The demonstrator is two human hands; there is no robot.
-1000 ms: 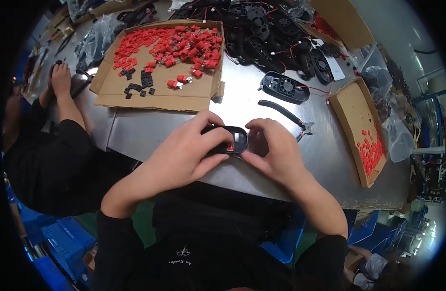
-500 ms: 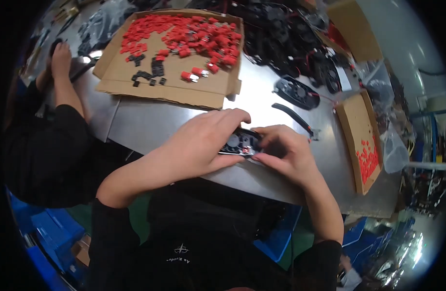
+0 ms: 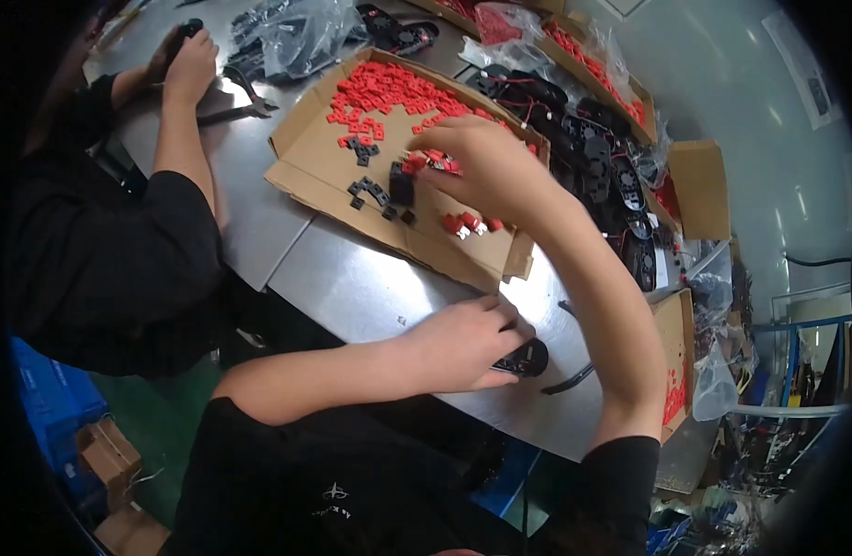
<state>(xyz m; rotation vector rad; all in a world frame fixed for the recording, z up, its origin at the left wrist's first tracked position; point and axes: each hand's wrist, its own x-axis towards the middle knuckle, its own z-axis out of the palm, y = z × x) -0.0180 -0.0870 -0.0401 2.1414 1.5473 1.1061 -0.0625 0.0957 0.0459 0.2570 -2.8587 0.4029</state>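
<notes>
My left hand (image 3: 472,345) is closed on a black oval speaker-like part (image 3: 526,360) at the table's edge, its fingers over the top and thumb along the near side. My right hand (image 3: 486,162) reaches over a shallow cardboard tray (image 3: 338,208). Its thumb and fingers are curved and apart, and red plastic pieces (image 3: 443,163), some with metal clips, show in the gap. A small pile of black blocks (image 3: 401,183) lies by the fingertips. Two or three red pieces with metal clips (image 3: 470,224) lie below that hand. Part of the tray is hidden by my hand and forearm.
A black curved strip (image 3: 567,380) lies to the right of the oval part. Black speaker parts with wires (image 3: 593,153) are heaped beyond the tray. A second cardboard tray (image 3: 676,324) stands at right. A co-worker's hand (image 3: 192,67) and pliers (image 3: 245,104) are at left.
My right hand has left the black oval part and moved up and left over the tray. My left hand keeps hold of the part. The whole view has turned and shifted.
</notes>
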